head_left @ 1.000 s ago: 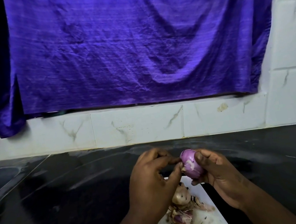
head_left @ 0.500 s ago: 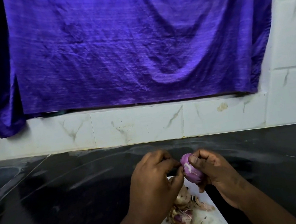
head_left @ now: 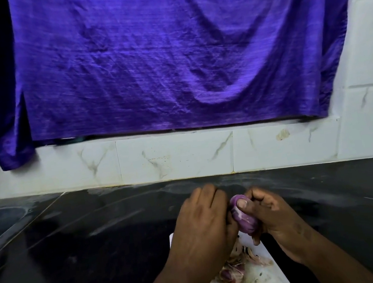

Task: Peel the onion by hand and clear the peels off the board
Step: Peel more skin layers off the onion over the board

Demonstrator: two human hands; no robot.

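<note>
At far left I see a dark counter point(head_left: 76, 250) under a white tiled wall point(head_left: 173, 157) hung with a purple cloth point(head_left: 158, 57). My left hand point(head_left: 204, 227) comes next, its grip curled, fingertips pressed to the onion's near side; I cannot tell whether they pinch skin. The onion point(head_left: 244, 219), purple and mostly bare, sits above the white board point(head_left: 265, 280), where loose peels point(head_left: 235, 270) lie. My right hand point(head_left: 271, 218) wraps the onion, thumb on top. I judge peeling is nearly done; next I must strip any last skin, then sweep the peels away. Compared with a second ago, my hands have closed in and lowered, and the onion shows less.
</note>
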